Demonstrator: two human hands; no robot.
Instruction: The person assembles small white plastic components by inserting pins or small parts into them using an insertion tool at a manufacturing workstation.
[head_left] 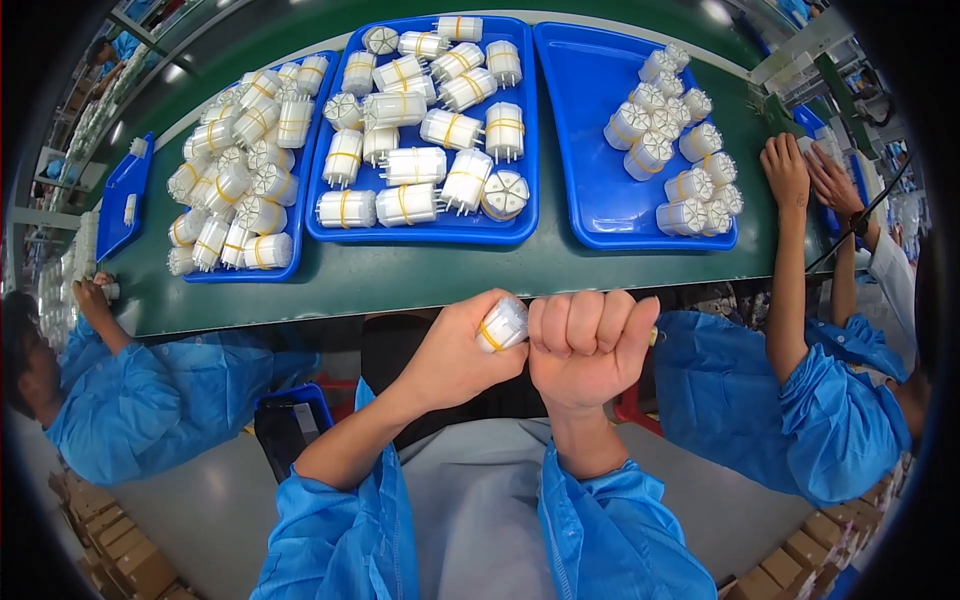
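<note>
Left grip (455, 350) closed round banded white cylinder (504, 324), right grip (588, 350) fisted, contents unclear

The light is bright, the edges warped.

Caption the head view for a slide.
Left hand holds a banded bundle, right hand closed beside it, before blue trays of similar bundles on a green table.

Open green bench (420, 270) before hands (585, 350); blue trays (420, 235) block beyond
</note>
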